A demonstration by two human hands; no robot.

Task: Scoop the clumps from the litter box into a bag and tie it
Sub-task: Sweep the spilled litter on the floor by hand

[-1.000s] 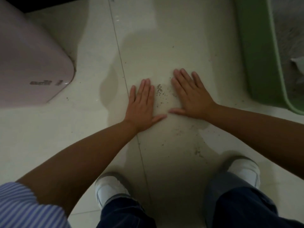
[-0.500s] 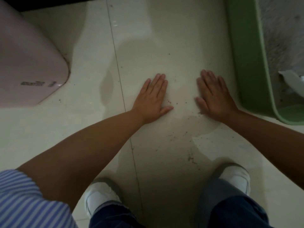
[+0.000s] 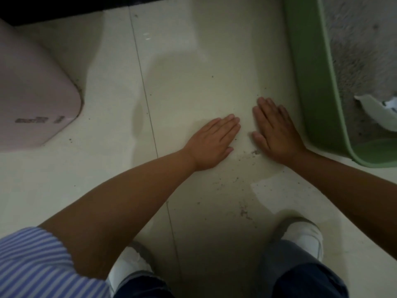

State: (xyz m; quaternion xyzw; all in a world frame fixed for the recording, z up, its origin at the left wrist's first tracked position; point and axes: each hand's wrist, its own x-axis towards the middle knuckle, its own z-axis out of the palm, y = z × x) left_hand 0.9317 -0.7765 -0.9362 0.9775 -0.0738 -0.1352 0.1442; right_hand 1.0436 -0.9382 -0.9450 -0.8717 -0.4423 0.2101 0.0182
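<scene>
Both hands have slid right across the floor since a second ago, ending beside the litter box.

Green litter box (image 3: pixel 318 87) stands at the far right, its grey litter (image 3: pixel 361 50) showing inside with a white scoop (image 3: pixel 378 114) lying in it near the near end. Just left of its wall the right hand (image 3: pixel 276 132) lies flat on the pale tiled floor (image 3: pixel 193 72), fingers straight and holding nothing. The left hand (image 3: pixel 214 143) lies flat just beside it, fingers together, grip likewise released. Scattered litter grains (image 3: pixel 254 152) sit between the two hands and trail toward the near side. White shoes (image 3: pixel 305 237) and dark trousers show at the near edge, a striped sleeve (image 3: pixel 32 265) at near left. A pink appliance (image 3: pixel 36 100) stands at far left.
</scene>
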